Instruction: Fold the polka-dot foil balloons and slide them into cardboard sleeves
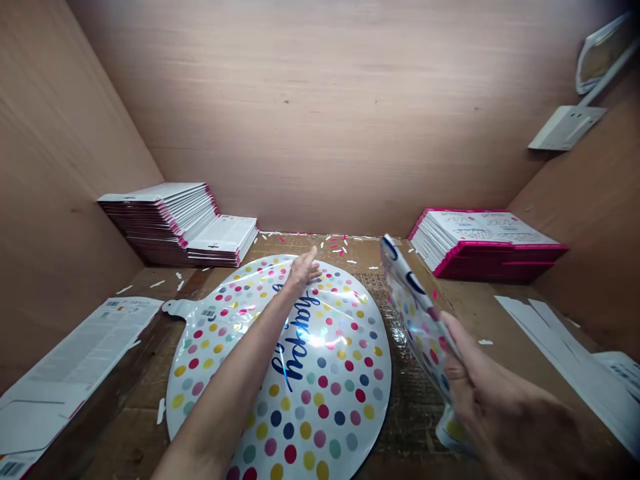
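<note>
Item 1: round flat foil balloon with multicoloured dots and blue "happy" script [310, 373], lay flat on the brown cardboard-covered desk [475, 313]. Left hand [303, 270] rested on its far edge, fingers released and spread flat. Item 2: folded dotted foil balloon [417, 313], held upright just right of item 1; right hand [493, 393] fingers were clenched around its lower end. Stacks of pink-edged printed cards [485, 243] stood far right, white-topped card stacks [175, 220] far left.
</note>
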`<state>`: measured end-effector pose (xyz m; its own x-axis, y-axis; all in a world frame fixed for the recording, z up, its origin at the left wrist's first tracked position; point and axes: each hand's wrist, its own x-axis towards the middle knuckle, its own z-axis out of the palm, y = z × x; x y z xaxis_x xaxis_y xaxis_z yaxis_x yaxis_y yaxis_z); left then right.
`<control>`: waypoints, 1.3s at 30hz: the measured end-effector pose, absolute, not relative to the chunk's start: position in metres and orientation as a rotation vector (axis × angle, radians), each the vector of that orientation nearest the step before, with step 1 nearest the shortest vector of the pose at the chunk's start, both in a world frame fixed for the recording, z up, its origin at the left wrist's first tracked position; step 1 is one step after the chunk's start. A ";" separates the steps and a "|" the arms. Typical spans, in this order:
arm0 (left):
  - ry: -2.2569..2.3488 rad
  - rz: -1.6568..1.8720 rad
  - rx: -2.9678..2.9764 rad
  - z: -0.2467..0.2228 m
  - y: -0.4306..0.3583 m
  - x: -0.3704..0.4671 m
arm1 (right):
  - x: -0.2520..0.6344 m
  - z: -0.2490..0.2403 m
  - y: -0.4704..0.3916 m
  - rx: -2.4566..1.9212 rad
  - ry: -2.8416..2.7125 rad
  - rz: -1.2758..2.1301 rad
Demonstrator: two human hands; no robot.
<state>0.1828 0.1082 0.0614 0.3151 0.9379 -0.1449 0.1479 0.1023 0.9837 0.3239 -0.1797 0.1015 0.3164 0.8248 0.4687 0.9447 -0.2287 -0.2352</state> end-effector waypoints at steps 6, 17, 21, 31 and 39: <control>0.986 0.696 1.115 0.045 -0.013 0.114 | 0.241 0.049 -0.127 -2.032 -1.878 -0.290; 1.322 0.541 1.194 0.031 -0.028 0.014 | 0.251 0.006 -0.110 -1.136 -2.498 -0.136; 1.597 0.735 2.077 0.023 -0.040 -0.009 | 0.251 -0.001 -0.101 -1.078 -2.601 -0.094; 1.519 0.748 2.043 0.002 -0.034 -0.016 | 0.245 0.019 -0.014 -1.707 -2.112 0.561; 1.921 0.603 1.985 0.005 -0.030 0.009 | 0.231 0.011 0.003 -1.961 -1.991 0.538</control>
<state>0.0091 -0.0298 0.0053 0.0107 0.9966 0.0820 0.8648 -0.0504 0.4997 0.2314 0.0026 0.0108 -0.0275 0.9983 -0.0514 0.8882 0.0008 -0.4595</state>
